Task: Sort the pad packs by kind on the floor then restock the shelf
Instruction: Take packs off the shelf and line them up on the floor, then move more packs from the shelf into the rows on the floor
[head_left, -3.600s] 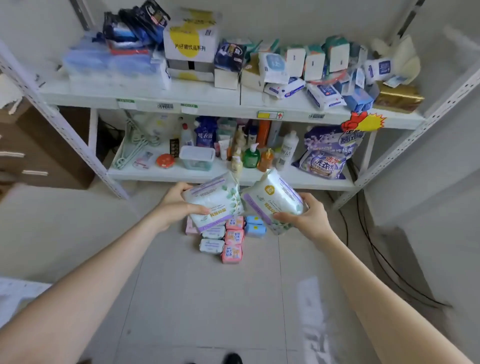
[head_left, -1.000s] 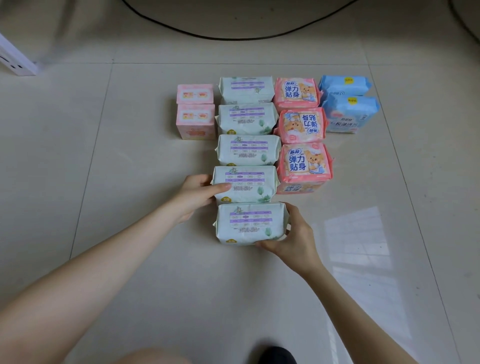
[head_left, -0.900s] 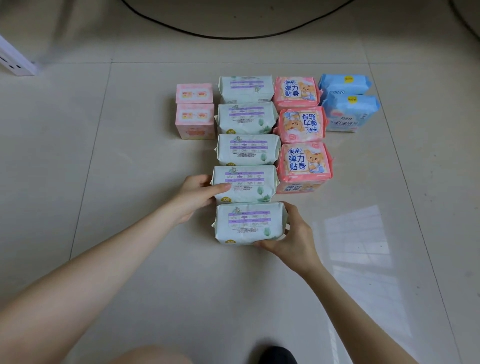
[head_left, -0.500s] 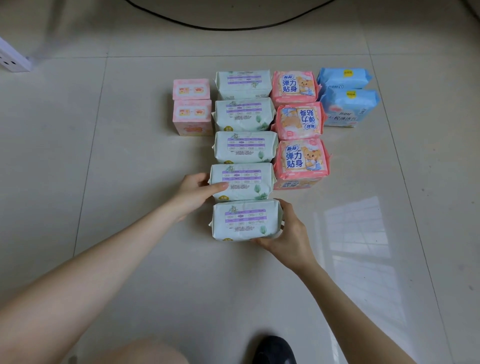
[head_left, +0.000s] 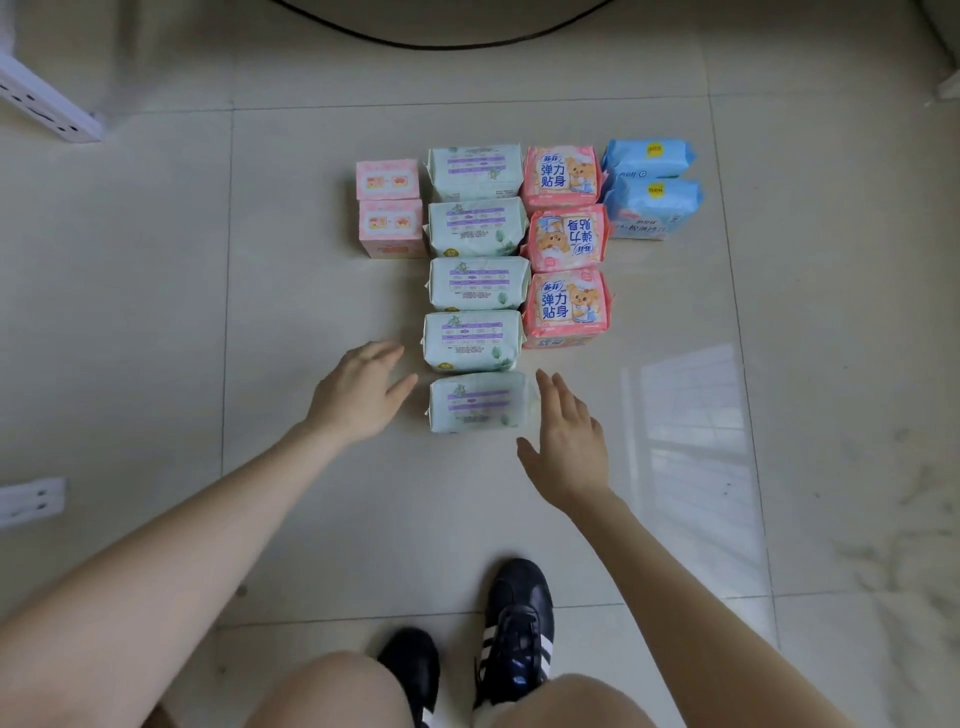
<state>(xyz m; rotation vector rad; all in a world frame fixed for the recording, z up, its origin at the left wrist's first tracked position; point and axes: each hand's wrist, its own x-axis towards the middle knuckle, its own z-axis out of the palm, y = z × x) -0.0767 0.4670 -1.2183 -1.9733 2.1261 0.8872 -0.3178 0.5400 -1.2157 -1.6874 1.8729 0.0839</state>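
Observation:
Pad packs stand in four columns on the tiled floor. Two small pink packs (head_left: 389, 208) are at the left. Beside them runs a column of several pale green packs, the nearest pale green pack (head_left: 479, 402) at its front end. Three coral packs with a bear picture (head_left: 566, 306) follow, then two blue packs (head_left: 652, 208) at the right. My left hand (head_left: 363, 395) hovers with fingers spread just left of the nearest green pack, holding nothing. My right hand (head_left: 566, 441) hovers with straight fingers just right of that pack, apart from it.
A white shelf leg (head_left: 47, 104) crosses the upper left corner. A black cable (head_left: 441, 44) curves over the floor behind the packs. A white power strip (head_left: 31, 501) lies at the left edge. My black shoes (head_left: 514, 629) and knees are at the bottom.
Both hands have let go of the two nearest green packs and drawn back from them. The view has pulled back and up, so my shoes and knees now show.

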